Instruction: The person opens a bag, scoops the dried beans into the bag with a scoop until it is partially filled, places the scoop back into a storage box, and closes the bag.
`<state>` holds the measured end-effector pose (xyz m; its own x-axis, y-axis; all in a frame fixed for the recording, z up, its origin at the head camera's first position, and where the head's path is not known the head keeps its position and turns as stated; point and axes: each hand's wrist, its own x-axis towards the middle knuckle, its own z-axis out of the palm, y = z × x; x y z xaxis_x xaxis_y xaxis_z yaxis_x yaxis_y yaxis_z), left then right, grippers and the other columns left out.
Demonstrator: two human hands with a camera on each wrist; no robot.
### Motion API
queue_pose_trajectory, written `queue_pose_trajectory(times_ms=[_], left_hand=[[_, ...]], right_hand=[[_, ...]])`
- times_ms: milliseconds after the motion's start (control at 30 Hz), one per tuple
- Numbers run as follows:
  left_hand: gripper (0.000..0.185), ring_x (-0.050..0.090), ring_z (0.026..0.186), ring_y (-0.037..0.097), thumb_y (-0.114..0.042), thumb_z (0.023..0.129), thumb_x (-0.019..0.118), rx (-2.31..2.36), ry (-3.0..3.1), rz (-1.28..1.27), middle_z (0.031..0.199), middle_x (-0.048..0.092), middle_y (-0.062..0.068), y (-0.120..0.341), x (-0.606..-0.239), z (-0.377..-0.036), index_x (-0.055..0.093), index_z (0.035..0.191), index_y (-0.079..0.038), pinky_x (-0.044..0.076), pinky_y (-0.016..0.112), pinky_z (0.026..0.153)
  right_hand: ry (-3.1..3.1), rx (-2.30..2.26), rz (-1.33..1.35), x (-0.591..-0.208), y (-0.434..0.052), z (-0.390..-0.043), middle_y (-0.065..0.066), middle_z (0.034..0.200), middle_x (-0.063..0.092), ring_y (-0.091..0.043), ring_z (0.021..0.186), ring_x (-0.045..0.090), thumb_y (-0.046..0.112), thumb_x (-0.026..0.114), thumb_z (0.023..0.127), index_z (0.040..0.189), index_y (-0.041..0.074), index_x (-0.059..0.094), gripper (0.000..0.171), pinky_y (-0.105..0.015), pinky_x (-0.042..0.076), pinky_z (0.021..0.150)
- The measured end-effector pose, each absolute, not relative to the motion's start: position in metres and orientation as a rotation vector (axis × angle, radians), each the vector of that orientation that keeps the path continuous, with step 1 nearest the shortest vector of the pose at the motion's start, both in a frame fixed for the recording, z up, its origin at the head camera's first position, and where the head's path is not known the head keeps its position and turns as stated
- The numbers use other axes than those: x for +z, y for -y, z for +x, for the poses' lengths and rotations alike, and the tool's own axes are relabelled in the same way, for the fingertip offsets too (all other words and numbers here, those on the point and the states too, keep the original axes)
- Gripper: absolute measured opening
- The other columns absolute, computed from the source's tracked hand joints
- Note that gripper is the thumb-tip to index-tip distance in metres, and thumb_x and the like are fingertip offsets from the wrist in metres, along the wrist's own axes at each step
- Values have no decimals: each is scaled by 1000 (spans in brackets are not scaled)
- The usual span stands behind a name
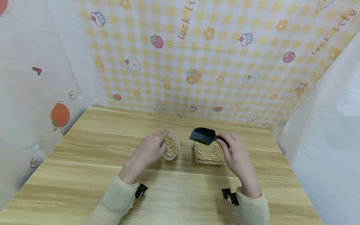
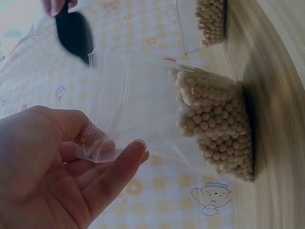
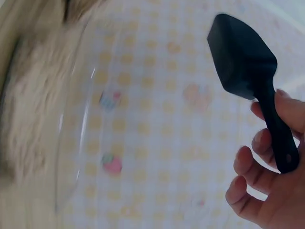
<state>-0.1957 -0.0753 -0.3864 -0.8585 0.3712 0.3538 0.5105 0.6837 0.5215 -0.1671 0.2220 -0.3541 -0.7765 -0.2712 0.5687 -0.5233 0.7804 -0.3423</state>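
Soybeans (image 1: 208, 152) mid-transfer: right hand (image 1: 237, 156) grips scoop (image 1: 203, 135) (seemingly empty), left hand (image 1: 147, 151) pinches bag (image 2: 209, 129); refill likely next.

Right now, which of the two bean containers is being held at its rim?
The clear bag, gripped by the left hand. The square clear tub under the black scoop stands untouched.

Left hand (image 1: 149, 151) reaching forward, fingers pinching; right hand (image 1: 237, 156) raised, fingers curled in grip.
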Motion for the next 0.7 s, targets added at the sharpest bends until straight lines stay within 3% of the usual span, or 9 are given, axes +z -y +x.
queue_pose_trajectory(times_ms=[100,267,400,533,600,700], left_hand=[[45,54,122,36,2,87,54,-925,2680,-710,137,52,25,74,-387,-195,54,132,10,50,36,92],[45,61,93,25,2,88,53,-908,2698,-705,138,51,24,74,-385,-195,54,132,10,51,28,71],[45,60,99,25,1,88,53,-908,2699,-707,138,52,23,73,-384,-196,54,132,9,50,29,72],[46,60,90,23,1,88,54,-913,2695,-709,138,52,23,73,-384,-196,54,133,9,50,28,70],[46,57,77,21,1,88,54,-922,2700,-704,138,52,23,74,-385,-195,54,133,9,49,28,65],[45,57,82,20,1,88,54,-901,2697,-700,137,53,23,74,-386,-195,55,132,8,49,28,67]], right_hand=[[2479,655,593,-359,-246,-171,-10,93,61,-19,77,53,3,63,93,108,-1,68,16,-39,45,65],[2472,629,572,-362,-275,-175,-10,92,61,-21,76,54,-1,64,91,106,-2,69,16,-41,43,66],[2503,574,571,-366,-291,-177,-9,89,60,-19,72,51,-2,65,90,106,-2,69,16,-39,42,63],[2569,454,604,-375,-299,-181,-5,82,56,-14,65,46,1,67,89,106,-3,70,17,-35,41,58],[2586,384,652,-379,-300,-183,-2,79,54,-12,63,45,2,68,88,105,-2,71,17,-33,41,56],[2572,308,751,-382,-297,-187,1,76,51,-10,61,43,3,71,86,101,1,73,14,-30,40,54]])
